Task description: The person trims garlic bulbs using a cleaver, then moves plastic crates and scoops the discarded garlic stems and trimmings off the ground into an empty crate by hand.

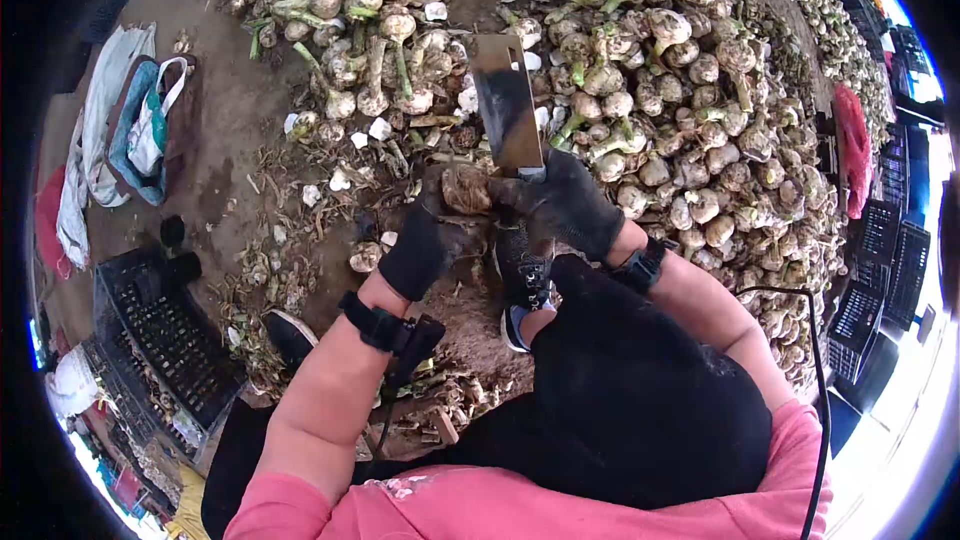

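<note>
My left hand [425, 240], in a dark glove, is closed around a brown, dirt-covered garlic bulb [466, 190]. Beside it my right hand [568, 208], gloved too, grips a cleaver [505, 105]. Its broad blade points away from me, upright in the view, with a small hole near the far end; the handle is hidden in my fist. My right fingers are close to the bulb, but I cannot tell whether they touch it. Beyond the hands lie garlic bulbs with green stems [325, 0] and a large heap of bulbs [690, 90].
A black plastic crate [165, 335] stands at the left, with cloth bags [150, 130] above it on the ground. Dry leaves and cut garlic scraps [290, 230] litter the floor. At the right are a red bag [852, 150] and stacked crates [880, 250].
</note>
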`<state>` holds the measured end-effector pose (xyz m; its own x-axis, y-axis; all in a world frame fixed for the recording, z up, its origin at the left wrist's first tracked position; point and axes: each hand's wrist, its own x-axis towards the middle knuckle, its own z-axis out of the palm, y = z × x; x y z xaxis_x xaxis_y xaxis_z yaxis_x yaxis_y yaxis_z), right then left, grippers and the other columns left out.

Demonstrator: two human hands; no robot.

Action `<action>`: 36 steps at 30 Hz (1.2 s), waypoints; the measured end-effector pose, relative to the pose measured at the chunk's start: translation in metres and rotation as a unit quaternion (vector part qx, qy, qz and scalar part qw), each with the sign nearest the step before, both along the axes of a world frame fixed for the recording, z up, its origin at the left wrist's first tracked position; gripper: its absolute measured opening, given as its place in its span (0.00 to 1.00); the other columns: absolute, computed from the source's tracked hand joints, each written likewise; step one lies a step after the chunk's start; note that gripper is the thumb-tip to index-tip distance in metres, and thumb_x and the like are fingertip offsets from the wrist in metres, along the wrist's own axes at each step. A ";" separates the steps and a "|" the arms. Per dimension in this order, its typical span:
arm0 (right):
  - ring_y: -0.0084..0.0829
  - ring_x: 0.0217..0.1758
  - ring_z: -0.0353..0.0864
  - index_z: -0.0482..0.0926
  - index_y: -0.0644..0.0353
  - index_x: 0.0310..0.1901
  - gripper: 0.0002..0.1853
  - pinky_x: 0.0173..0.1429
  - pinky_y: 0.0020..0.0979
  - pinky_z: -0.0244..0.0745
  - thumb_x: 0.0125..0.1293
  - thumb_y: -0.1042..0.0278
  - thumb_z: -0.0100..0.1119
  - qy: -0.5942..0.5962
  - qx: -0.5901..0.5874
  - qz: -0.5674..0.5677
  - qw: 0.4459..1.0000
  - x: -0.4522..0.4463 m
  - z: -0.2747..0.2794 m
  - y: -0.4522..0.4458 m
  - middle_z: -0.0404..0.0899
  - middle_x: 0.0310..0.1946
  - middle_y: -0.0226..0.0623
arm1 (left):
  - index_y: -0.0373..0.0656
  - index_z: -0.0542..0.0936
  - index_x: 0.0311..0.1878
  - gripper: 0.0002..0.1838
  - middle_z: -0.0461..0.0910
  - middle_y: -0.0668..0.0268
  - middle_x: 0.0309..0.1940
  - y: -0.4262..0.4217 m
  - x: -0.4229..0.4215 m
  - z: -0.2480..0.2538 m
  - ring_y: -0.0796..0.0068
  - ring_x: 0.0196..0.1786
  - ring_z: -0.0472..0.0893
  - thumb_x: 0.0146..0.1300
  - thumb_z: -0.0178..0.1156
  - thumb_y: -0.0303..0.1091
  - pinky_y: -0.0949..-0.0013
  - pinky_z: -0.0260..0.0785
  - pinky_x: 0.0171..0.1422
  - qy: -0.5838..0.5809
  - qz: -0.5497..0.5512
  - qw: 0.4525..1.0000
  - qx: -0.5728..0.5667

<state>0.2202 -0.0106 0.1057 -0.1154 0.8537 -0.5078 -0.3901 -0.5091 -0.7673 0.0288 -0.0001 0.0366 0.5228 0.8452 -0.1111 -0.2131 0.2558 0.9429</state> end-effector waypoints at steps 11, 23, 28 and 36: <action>0.50 0.35 0.74 0.71 0.60 0.36 0.16 0.35 0.43 0.69 0.42 0.71 0.60 -0.531 0.335 0.251 0.737 0.010 0.033 -0.018 0.71 0.29 0.43 | 0.38 0.71 0.56 0.17 0.73 0.62 0.54 -0.016 -0.019 -0.012 0.71 0.53 0.74 0.71 0.46 0.37 0.67 0.68 0.60 -0.007 -0.058 0.958 -0.280; 0.48 0.33 0.80 0.76 0.59 0.39 0.12 0.35 0.43 0.74 0.54 0.64 0.55 -0.605 0.297 0.224 0.704 0.022 0.004 -0.014 0.78 0.28 0.45 | 0.40 0.73 0.53 0.18 0.77 0.68 0.40 -0.012 -0.015 0.059 0.79 0.39 0.78 0.63 0.57 0.38 0.73 0.71 0.34 0.069 -0.072 0.967 -0.234; 0.24 0.34 0.78 0.78 0.61 0.43 0.12 0.41 0.30 0.73 0.57 0.72 0.60 -0.444 0.117 0.101 0.883 0.040 0.031 -0.013 0.80 0.32 0.36 | 0.42 0.71 0.54 0.21 0.77 0.66 0.46 -0.002 -0.005 0.084 0.76 0.47 0.77 0.56 0.62 0.28 0.71 0.71 0.50 0.031 -0.071 0.979 -0.186; 0.26 0.39 0.77 0.76 0.62 0.43 0.13 0.45 0.27 0.72 0.55 0.72 0.60 -0.355 0.329 0.084 0.871 0.010 0.014 -0.007 0.79 0.36 0.35 | 0.42 0.69 0.57 0.27 0.74 0.66 0.48 0.004 0.009 0.065 0.76 0.47 0.76 0.52 0.61 0.19 0.70 0.70 0.53 0.357 0.006 0.857 0.371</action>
<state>0.2304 -0.0174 0.1196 -0.1223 0.9884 0.0903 0.3383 0.1270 -0.9324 0.0378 0.0037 0.1014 0.5366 0.8264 0.1708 0.4874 -0.4687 0.7367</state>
